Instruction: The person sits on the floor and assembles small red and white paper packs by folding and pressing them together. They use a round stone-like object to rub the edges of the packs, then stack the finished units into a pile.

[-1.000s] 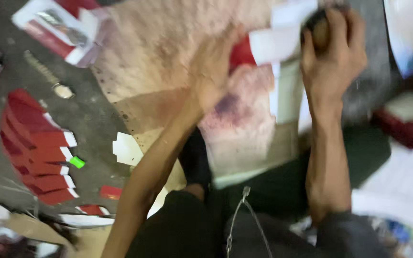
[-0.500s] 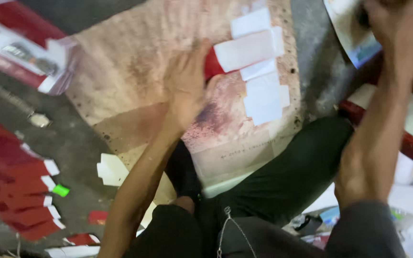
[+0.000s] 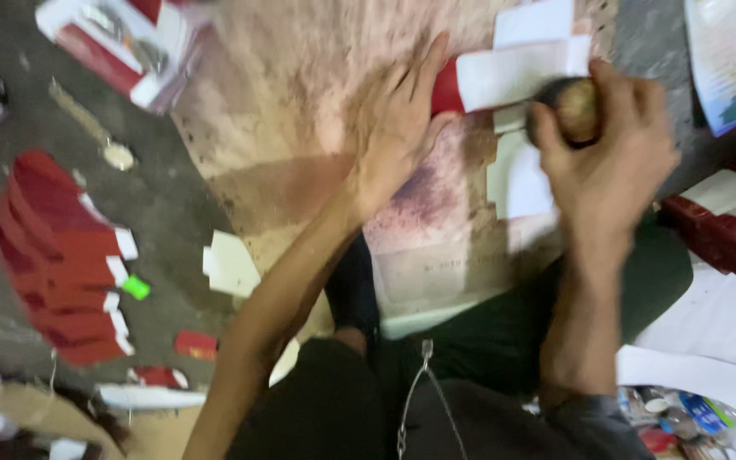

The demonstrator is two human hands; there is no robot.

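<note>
My left hand point(image 3: 398, 128) lies flat with fingers spread on a stained cardboard sheet point(image 3: 300, 111), its fingertips pressing the red end of a red and white paper piece point(image 3: 513, 72). My right hand point(image 3: 606, 158) is closed around a small round dark and tan object point(image 3: 574, 106), held over the white end of that paper. More white paper pieces point(image 3: 517, 175) lie under and beside my right hand.
A fanned row of red and white paper pieces point(image 3: 61, 255) lies on the grey floor at left, with a small green item point(image 3: 136, 287) beside it. A red and white packet point(image 3: 121, 47) sits top left. White sheets point(image 3: 232, 264) and red stacks point(image 3: 726, 238) lie nearby.
My right hand has come back from the upper right and now holds the round object over the paper. My left hand stays pressed on the red end. The camera has shifted.
</note>
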